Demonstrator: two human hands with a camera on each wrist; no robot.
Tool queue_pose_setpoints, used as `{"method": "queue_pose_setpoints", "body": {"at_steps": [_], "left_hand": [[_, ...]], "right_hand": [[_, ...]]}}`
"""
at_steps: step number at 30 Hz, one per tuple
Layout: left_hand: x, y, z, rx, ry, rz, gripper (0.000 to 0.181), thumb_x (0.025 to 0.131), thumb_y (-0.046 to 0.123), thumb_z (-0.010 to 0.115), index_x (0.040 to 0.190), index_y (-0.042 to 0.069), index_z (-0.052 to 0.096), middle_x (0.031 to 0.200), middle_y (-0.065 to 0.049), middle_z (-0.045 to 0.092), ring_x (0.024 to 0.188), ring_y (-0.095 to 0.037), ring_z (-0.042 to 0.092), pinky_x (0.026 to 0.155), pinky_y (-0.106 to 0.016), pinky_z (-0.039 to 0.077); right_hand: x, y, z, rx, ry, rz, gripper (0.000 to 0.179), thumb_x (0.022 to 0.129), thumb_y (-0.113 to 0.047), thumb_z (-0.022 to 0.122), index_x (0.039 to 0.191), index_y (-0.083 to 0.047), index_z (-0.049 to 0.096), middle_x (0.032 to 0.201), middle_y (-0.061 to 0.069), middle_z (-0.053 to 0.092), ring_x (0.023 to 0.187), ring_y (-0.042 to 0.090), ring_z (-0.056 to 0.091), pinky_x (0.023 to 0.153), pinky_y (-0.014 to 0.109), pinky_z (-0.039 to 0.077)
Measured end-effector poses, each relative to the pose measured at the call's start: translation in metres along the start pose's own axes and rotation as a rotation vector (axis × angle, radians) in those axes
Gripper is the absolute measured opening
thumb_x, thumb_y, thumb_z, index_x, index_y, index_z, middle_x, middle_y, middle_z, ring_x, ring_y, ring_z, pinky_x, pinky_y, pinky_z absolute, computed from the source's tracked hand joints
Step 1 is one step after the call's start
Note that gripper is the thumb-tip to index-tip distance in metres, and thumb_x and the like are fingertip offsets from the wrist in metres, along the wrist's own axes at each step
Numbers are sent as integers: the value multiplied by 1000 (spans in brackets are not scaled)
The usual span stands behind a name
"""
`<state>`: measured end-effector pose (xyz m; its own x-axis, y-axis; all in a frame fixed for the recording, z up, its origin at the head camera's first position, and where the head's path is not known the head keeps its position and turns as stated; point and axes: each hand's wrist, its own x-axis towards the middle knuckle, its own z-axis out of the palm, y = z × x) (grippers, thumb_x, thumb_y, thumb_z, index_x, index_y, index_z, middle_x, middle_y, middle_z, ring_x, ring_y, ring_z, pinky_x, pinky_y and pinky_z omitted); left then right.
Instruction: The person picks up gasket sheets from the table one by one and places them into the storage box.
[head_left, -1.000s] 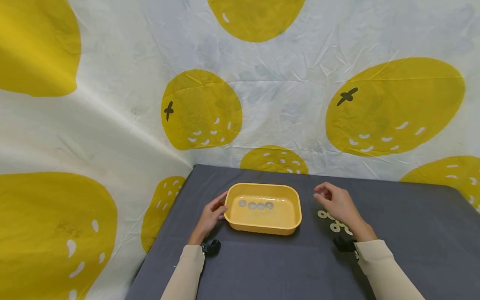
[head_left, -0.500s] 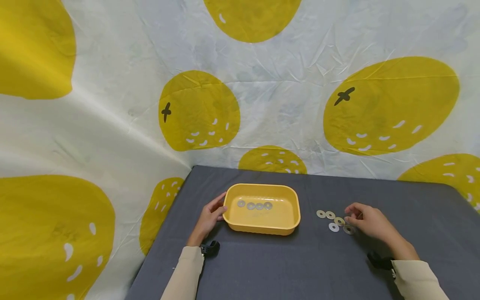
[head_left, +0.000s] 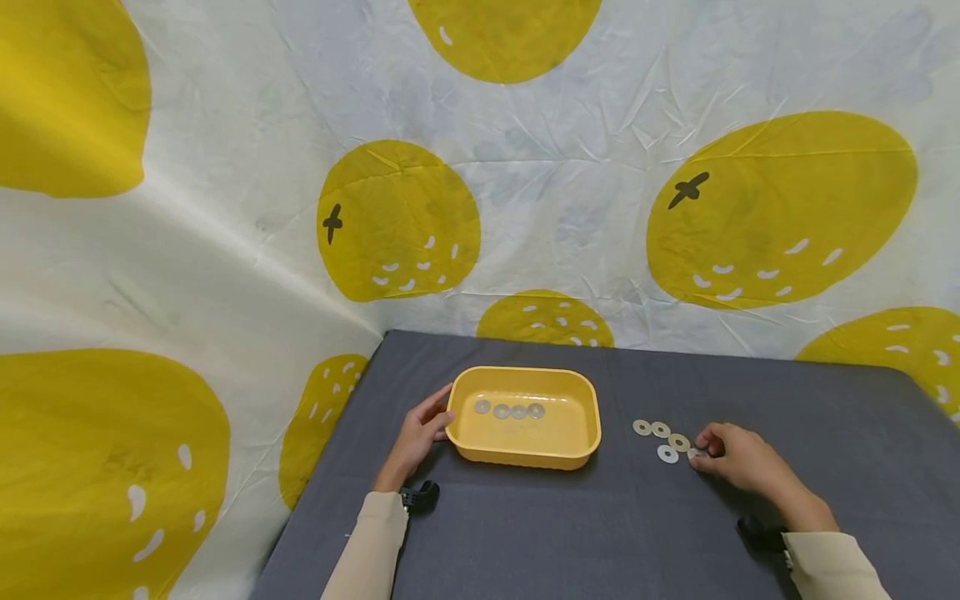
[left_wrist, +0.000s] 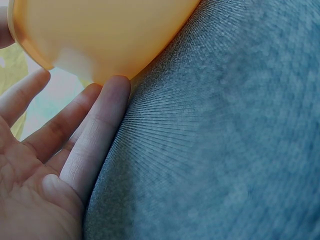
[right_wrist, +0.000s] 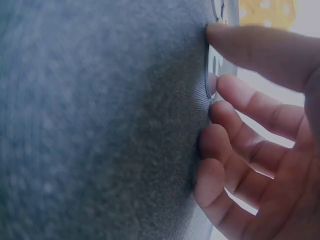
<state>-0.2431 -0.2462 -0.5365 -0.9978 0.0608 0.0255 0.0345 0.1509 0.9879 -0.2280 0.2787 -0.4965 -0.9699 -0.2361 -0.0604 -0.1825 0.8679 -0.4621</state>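
My left hand [head_left: 418, 435] holds the left end of a yellow plastic tray [head_left: 525, 457], thumb over the rim. In the left wrist view the fingers [left_wrist: 95, 135] lie against the tray's outer wall [left_wrist: 110, 40], close to the cloth. Several grey metal washers [head_left: 519, 412] lie flat in a row inside the tray. Right of it, my right hand [head_left: 742, 460] is down at the table, thumb and forefinger at opposite edges of a silvery washer [right_wrist: 210, 75]. That washer is flat on the cloth and partly hidden by the fingers; the other fingers are curled beside it.
More washers lie just left of my right hand, among them a brassy one [head_left: 678, 442] and a silver one [head_left: 667, 454]. Dark grey cloth [head_left: 570, 533] covers the table. A white curtain with yellow fruit prints [head_left: 570, 217] hangs behind and at the left.
My right hand has moved right and down from beside the tray to the washers, its thumb and forefinger now around the nearest one. The left hand has stayed on the tray.
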Motion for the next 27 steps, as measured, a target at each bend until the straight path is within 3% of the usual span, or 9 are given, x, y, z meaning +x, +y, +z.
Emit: {"method": "queue_pose_setpoints", "body": {"at_steps": [12, 21, 27], "left_hand": [[0, 1, 0, -3, -3, -11, 54, 100, 25, 67, 151, 30, 51, 137, -18, 63, 115, -34, 67, 84, -36, 63], [0, 2, 0, 3, 3, -5, 54, 100, 22, 66, 152, 28, 52, 135, -18, 64, 113, -33, 67, 83, -37, 63], [0, 2, 0, -3, 1, -9, 54, 100, 22, 66, 151, 28, 52, 133, -18, 65, 112, -33, 67, 84, -37, 63]], "right_hand": [[1, 0, 0, 1, 8, -15, 30, 83, -24, 84, 92, -6, 62, 84, 2, 60, 77, 16, 53, 67, 34, 43], [-1, -7, -3, 27, -5, -21, 32, 85, -24, 82, 92, -9, 54, 77, -1, 54, 70, 15, 48, 63, 32, 36], [1, -11, -5, 65, -52, -66, 23, 91, -20, 76, 102, -6, 62, 75, -2, 63, 67, 13, 50, 62, 29, 39]]}}
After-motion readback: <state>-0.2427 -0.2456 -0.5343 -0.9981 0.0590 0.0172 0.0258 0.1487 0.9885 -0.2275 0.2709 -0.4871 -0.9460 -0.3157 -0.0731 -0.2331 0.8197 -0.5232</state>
